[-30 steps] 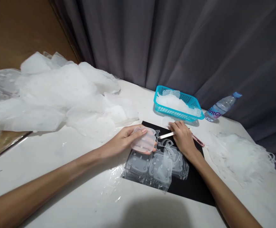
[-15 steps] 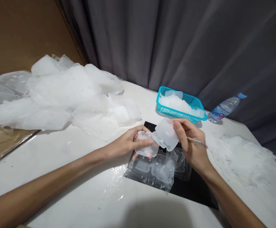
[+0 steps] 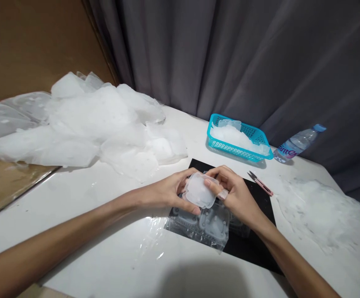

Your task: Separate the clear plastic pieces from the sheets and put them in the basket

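Note:
My left hand curls around the left side of a small stack of cloudy, rounded-square plastic pieces, its thumb below the lower edge. From the other side, my right hand grips the same stack, thumb across its front. How many pieces overlap there I cannot tell. Just beneath the hands, a clear plastic sheet with similar rounded shapes lies on a black mat. Thread snips with pink handles rest at the mat's right edge.
A turquoise basket at the back holds a heap of cloudy pieces. Right of it, a water bottle leans over. Translucent sheets are piled on the left, thin plastic scraps on the right. Behind the white table hangs a grey curtain.
My right hand has brought its separate piece left and down onto the one in my left hand, so they now overlap. The snips, partly hidden before, are in full view.

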Motion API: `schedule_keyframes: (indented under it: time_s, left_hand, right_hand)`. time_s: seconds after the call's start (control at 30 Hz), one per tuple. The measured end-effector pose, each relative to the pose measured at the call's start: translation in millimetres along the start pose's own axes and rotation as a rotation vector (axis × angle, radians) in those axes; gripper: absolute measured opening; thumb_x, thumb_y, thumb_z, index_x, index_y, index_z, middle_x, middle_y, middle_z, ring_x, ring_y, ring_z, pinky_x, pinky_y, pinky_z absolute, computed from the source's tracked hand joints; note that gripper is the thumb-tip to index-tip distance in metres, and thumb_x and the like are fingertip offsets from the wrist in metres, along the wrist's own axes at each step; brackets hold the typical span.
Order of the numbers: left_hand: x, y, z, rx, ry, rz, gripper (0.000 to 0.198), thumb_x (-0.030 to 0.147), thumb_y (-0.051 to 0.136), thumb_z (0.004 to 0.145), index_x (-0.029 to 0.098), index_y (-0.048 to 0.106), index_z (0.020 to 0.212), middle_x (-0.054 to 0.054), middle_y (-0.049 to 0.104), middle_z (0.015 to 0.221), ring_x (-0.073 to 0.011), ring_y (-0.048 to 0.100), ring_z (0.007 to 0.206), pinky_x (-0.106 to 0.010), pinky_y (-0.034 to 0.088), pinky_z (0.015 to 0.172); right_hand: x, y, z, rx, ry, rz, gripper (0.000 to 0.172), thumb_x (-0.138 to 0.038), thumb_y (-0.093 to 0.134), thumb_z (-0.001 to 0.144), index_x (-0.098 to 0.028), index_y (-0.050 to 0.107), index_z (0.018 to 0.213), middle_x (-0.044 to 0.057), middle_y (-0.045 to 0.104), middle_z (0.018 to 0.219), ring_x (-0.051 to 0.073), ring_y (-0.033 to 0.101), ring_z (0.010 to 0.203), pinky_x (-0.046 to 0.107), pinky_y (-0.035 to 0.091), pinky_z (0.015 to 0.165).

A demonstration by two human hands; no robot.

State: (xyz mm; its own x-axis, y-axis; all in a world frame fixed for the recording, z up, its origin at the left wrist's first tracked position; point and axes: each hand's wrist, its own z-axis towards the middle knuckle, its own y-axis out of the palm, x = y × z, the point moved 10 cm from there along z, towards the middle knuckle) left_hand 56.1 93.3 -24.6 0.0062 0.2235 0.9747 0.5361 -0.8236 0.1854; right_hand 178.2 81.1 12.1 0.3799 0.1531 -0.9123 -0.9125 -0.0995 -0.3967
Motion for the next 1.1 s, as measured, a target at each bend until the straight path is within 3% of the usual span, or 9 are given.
schedule_keyframes:
  time_s: [0.07, 0.2, 0.3, 0.43, 0.57, 0.73, 0.93, 1.03, 1.1]
  left_hand:
    - [3.2, 0.4, -0.3, 0.007, 0.000, 0.012, 0.059, 0.030, 0.093, 0.075, 0.020, 0.056, 0.121, -0.008, 0.068, 0.109, -0.0236, 0.068, 0.100, -0.036, 0.052, 0.082]
    - [9.5, 1.1, -2.8, 0.029, 0.005, 0.066, 0.054, 0.037, 0.087, 0.083, 0.019, 0.058, 0.125, -0.009, 0.067, 0.113, -0.0255, 0.067, 0.106, -0.038, 0.052, 0.087]
    - [10.3, -3.7, -4.9, 0.080, 0.024, 0.094, 0.049, 0.044, 0.079, 0.089, 0.020, 0.058, 0.127, -0.007, 0.067, 0.103, -0.0242, 0.068, 0.098, -0.035, 0.052, 0.080]
    - [6.3, -11.1, -6.1, 0.127, 0.042, 0.074, 0.054, 0.045, 0.081, 0.087, 0.022, 0.055, 0.128, -0.004, 0.067, 0.091, -0.0219, 0.068, 0.084, -0.032, 0.050, 0.069]
    - [1.2, -13.8, -6.2, 0.112, 0.034, 0.047, 0.050, 0.044, 0.080, 0.089, 0.021, 0.052, 0.124, -0.003, 0.066, 0.090, -0.0206, 0.068, 0.083, -0.031, 0.049, 0.069]
    - [1.5, -13.8, -5.1, 0.083, 0.037, -0.005, 0.040, 0.039, 0.077, 0.094, 0.021, 0.050, 0.118, -0.003, 0.066, 0.093, -0.0187, 0.067, 0.084, -0.031, 0.049, 0.072]
    - [1.8, -9.5, -1.5, 0.067, 0.037, -0.009, 0.036, 0.036, 0.074, 0.097, 0.022, 0.047, 0.116, -0.006, 0.068, 0.103, -0.0206, 0.069, 0.093, -0.036, 0.053, 0.082]
    - [3.9, -15.0, -2.6, 0.104, 0.109, 0.172, 0.037, 0.040, 0.070, 0.099, 0.024, 0.047, 0.123, -0.010, 0.068, 0.119, -0.0237, 0.067, 0.107, -0.041, 0.053, 0.092]
    - [5.0, -19.4, -5.5, 0.136, 0.137, 0.406, 0.044, 0.045, 0.070, 0.099, 0.026, 0.048, 0.133, -0.013, 0.064, 0.133, -0.0264, 0.063, 0.120, -0.045, 0.050, 0.102]
  right_hand:
    - [-0.3, -2.2, -0.1, 0.033, -0.018, -0.041, 0.027, -0.048, 0.068, 0.097, -0.022, 0.072, 0.104, 0.005, 0.065, 0.102, 0.015, 0.054, 0.073, 0.029, 0.047, 0.064]
    - [6.4, -0.7, 0.7, 0.021, 0.031, 0.032, 0.033, -0.051, 0.072, 0.094, -0.022, 0.069, 0.109, 0.000, 0.060, 0.087, 0.013, 0.047, 0.064, 0.027, 0.041, 0.058]
    - [11.3, 1.2, 1.0, 0.003, 0.060, 0.105, 0.036, -0.050, 0.075, 0.092, -0.022, 0.066, 0.113, -0.002, 0.058, 0.084, 0.013, 0.049, 0.063, 0.027, 0.040, 0.058]
    - [13.9, 4.2, 1.1, -0.016, 0.077, 0.156, 0.037, -0.048, 0.076, 0.091, -0.022, 0.067, 0.114, 0.003, 0.065, 0.097, 0.015, 0.057, 0.073, 0.028, 0.045, 0.064]
    - [10.2, 10.4, 2.6, -0.083, 0.097, 0.213, 0.031, -0.047, 0.072, 0.095, -0.020, 0.073, 0.110, 0.006, 0.073, 0.103, 0.019, 0.064, 0.085, 0.030, 0.050, 0.074]
    - [3.3, -1.5, 6.6, -0.037, 0.060, 0.210, 0.030, -0.047, 0.072, 0.094, -0.020, 0.079, 0.103, 0.006, 0.077, 0.099, 0.021, 0.067, 0.087, 0.032, 0.052, 0.077]
    - [7.9, 0.9, 3.4, -0.091, 0.041, 0.096, 0.032, -0.048, 0.074, 0.092, -0.021, 0.082, 0.107, 0.003, 0.073, 0.087, 0.016, 0.056, 0.070, 0.028, 0.044, 0.065]
    - [4.8, -24.0, 13.5, -0.007, -0.016, -0.013, 0.030, -0.048, 0.072, 0.093, -0.020, 0.081, 0.097, 0.003, 0.074, 0.088, 0.016, 0.056, 0.071, 0.028, 0.044, 0.066]
    - [1.6, -65.7, 28.6, 0.166, -0.059, -0.094, 0.033, -0.050, 0.069, 0.093, -0.019, 0.079, 0.095, 0.004, 0.076, 0.092, 0.018, 0.062, 0.076, 0.029, 0.048, 0.070]
